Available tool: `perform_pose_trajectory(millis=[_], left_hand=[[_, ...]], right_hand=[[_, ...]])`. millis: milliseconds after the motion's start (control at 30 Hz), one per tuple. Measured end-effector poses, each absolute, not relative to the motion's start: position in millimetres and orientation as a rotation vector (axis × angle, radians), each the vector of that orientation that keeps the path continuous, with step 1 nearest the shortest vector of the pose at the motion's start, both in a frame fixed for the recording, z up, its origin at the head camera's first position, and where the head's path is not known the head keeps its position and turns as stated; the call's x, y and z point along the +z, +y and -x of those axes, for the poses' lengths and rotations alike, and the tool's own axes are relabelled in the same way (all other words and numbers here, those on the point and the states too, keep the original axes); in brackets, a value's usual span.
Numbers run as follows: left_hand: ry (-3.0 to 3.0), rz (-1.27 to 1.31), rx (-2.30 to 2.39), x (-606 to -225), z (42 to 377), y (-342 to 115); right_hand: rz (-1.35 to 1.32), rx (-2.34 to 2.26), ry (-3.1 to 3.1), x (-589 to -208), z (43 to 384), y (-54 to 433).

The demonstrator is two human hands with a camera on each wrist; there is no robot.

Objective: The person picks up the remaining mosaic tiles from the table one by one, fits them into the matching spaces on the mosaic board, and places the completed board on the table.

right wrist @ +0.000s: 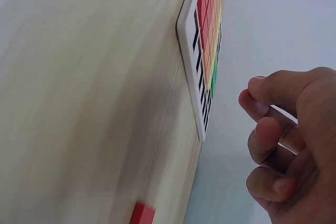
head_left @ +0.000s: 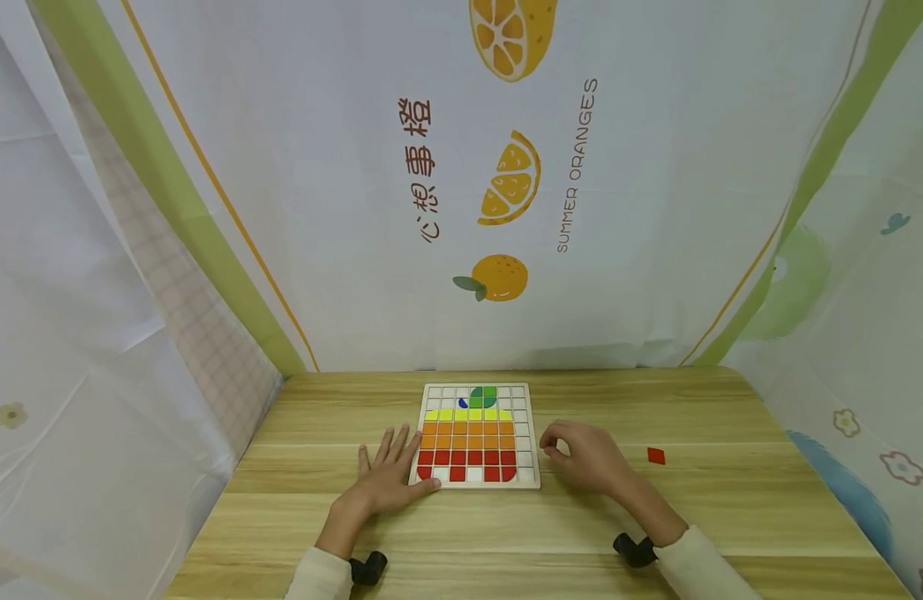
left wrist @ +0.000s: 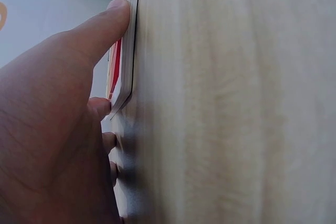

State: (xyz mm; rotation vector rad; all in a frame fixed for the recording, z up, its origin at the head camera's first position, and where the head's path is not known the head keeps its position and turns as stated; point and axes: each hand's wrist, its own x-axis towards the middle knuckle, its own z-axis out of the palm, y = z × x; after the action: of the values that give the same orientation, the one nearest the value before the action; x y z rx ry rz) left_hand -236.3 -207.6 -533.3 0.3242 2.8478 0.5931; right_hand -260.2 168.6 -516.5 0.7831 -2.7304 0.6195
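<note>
A square mosaic puzzle board (head_left: 525, 475) lies flat on the table, its colored tiles forming a striped fruit-like picture in red, orange and yellow with green leaves. My left hand (head_left: 386, 483) is spread at the board's lower left corner, thumb (left wrist: 113, 22) on its near edge and fingers along its left side. Just right of the board hovers my right hand (head_left: 587, 454), its fingers curled and the thumb and index tips together. No tile shows between those fingertips (right wrist: 257, 85). A red diamond-shaped tile (head_left: 656, 456) lies on the table to the right of that hand.
The wood-grain table (head_left: 461, 533) reaches back to a white curtain (head_left: 341, 208) printed with oranges. Side curtains hang at left and right. Each wrist wears a small black camera mount (head_left: 369, 568). Two white cells show in the board's bottom red row.
</note>
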Motion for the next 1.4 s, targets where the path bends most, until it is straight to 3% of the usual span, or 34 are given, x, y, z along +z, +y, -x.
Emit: perform_pose_trajectory(millis=[667,1400], left_hand=[[2.851,-0.335,0.602,-533.4,237.3,-208.3],[2.881,-0.334,0.663,-554.3,244.3,-212.8]], right_hand=[[-0.648,0.613,-2.759,-523.8,248.0,231.3],[-0.658,0.582,-2.978,-529.8,242.5,258.0]])
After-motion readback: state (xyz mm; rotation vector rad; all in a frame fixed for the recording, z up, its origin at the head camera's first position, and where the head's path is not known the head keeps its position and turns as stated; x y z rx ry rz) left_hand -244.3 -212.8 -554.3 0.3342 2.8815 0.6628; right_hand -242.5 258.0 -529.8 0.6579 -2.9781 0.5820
